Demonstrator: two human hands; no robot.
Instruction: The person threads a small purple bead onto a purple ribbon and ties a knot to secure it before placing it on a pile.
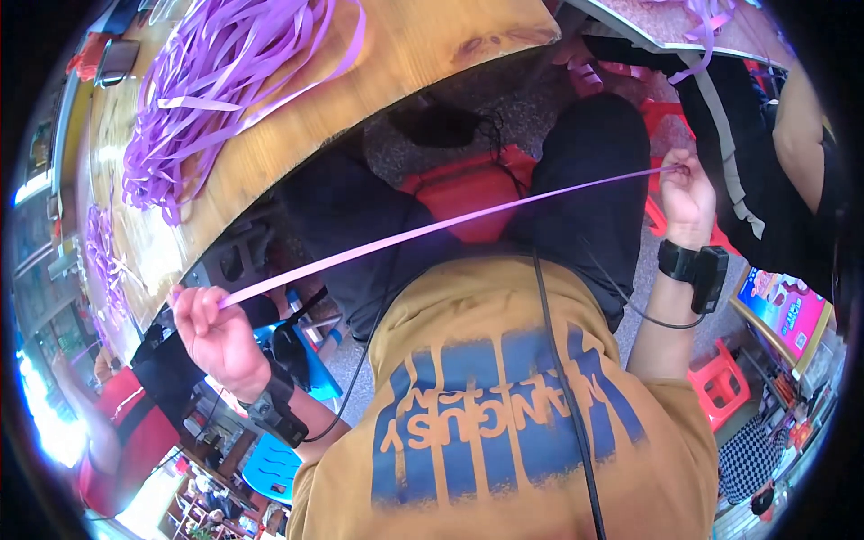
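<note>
While purple ribbons [216, 90] lie heaped on the bench [396, 63], one ribbon strip [432, 229] is pinched taut between left hand [211, 333] and right hand [686, 193].

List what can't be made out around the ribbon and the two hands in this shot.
- Head view: ribbon ends vanish inside the left hand and right hand; fingers cover them.
- Ribbon pile on the wooden table: top cut off by the rim.
- Stool: mostly hidden by the person's legs.

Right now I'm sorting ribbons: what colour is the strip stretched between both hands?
Light purple strip, clearest in the head view.
</note>
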